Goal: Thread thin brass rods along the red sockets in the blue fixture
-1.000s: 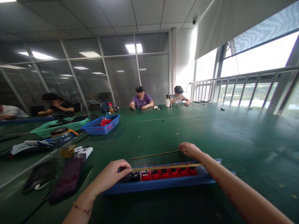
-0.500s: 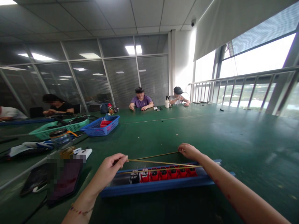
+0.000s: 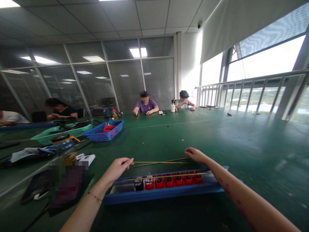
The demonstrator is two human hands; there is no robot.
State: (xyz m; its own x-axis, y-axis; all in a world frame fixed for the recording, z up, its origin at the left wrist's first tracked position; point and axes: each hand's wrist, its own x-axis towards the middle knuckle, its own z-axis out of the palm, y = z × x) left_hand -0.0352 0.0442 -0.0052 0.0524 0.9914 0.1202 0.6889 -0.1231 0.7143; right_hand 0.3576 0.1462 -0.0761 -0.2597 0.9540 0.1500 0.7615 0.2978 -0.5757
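Observation:
My left hand [image 3: 122, 167] is closed in a pinch on the left end of a thin yellowish stick [image 3: 149, 162], which points right, level above the table. The closed fingers of my right hand [image 3: 195, 154] are at the right end of a second thin stick [image 3: 177, 159]. In view the two sticks cross just beyond a long blue-edged tray [image 3: 164, 196]. Inside the tray stands a row of several red blocks [image 3: 169, 182] with dark tops, with a black one [image 3: 139, 185] at the left. A third stick [image 3: 193, 174] lies lengthwise over the row.
To the left lie a dark red pouch [image 3: 69, 188], a white device [image 3: 88, 159] and a lidded jar [image 3: 63, 146]. Beyond are a blue basket [image 3: 102, 135] holding a red box and a green basket [image 3: 45, 138] with cables. Several people sit around the green table [image 3: 217, 138].
The left hand's stick has swung away from me, from slanting over the tray to lying beyond it in view, now crossing the other stick. My right hand has barely moved.

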